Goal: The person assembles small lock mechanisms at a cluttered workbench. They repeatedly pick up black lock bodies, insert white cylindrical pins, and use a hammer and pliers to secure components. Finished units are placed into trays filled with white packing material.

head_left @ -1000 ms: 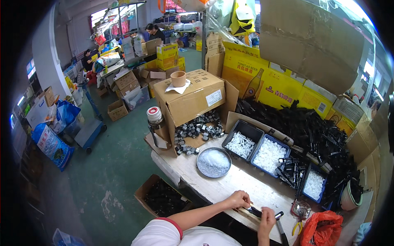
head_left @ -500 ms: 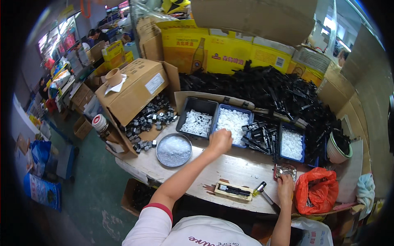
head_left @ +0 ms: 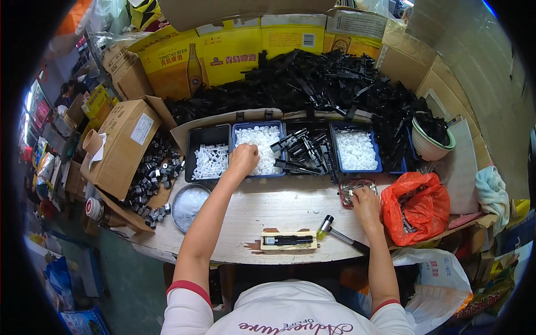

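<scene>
My left hand (head_left: 244, 159) is at the blue bin (head_left: 233, 134) of small white plastic pieces (head_left: 261, 138). Its fingers are bent together; whatever they hold is hidden. Over at the right, my right hand (head_left: 366, 204) reaches into a small red tray (head_left: 342, 200) of shiny metal parts (head_left: 352, 187), fingers curled down onto them. What lies between those fingertips is hidden too. Between my forearms, near the table's front edge, a pale wooden fixture (head_left: 269, 246) holds a long black plastic part (head_left: 296, 240). Beside it lies a hammer (head_left: 341, 237) with a dark handle.
A black bin (head_left: 192, 146) of white pins, loose black parts (head_left: 307, 152) and another blue bin (head_left: 381, 162) line the back, before a black heap (head_left: 312, 78). A round metal pan (head_left: 184, 215) is left; a red plastic bag (head_left: 391, 204) and a green-rimmed pot (head_left: 430, 146) are right.
The view has swung to the right and levelled. My right hand has moved further over the metal parts in the red tray. My left hand stays at the blue bin of white pieces.
</scene>
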The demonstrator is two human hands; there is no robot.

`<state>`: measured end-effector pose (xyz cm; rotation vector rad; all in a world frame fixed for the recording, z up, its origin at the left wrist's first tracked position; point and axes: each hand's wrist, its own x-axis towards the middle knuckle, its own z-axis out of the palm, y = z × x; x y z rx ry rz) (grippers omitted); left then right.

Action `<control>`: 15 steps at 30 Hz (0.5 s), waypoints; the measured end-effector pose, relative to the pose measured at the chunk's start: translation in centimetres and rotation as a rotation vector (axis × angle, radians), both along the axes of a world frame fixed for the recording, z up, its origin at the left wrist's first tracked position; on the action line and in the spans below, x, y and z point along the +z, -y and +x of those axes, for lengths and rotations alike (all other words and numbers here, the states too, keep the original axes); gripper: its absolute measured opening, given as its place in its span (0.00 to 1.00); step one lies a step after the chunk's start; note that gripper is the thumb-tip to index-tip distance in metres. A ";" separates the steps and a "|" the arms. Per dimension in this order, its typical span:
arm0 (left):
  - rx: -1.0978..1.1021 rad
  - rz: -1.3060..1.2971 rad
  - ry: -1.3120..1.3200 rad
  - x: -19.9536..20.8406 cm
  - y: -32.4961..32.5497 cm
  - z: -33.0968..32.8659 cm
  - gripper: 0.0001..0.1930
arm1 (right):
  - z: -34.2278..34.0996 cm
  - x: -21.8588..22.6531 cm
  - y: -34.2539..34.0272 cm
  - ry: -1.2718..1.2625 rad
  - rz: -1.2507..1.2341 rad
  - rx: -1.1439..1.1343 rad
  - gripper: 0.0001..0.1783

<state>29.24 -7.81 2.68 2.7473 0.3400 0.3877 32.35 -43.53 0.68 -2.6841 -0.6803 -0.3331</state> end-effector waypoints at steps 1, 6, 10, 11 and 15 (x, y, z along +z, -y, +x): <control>-0.002 -0.008 -0.005 -0.1 0.0 0.0 0.05 | 0.3 0.1 -0.4 0.019 -0.017 -0.001 0.07; 0.001 -0.243 0.025 0.3 -0.9 -0.5 0.08 | 1.7 -2.0 -1.6 0.008 -0.128 0.018 0.04; 0.073 -0.781 0.018 1.6 -1.4 -1.9 0.10 | 1.5 -2.3 -1.7 0.064 -0.100 0.064 0.03; 0.083 -0.940 0.019 1.7 -1.4 -2.3 0.11 | 1.5 -2.3 -1.6 0.073 -0.074 0.060 0.03; -0.007 -1.234 0.185 1.5 -1.3 -3.7 0.10 | 1.4 -2.1 -0.8 0.045 -0.033 0.108 0.06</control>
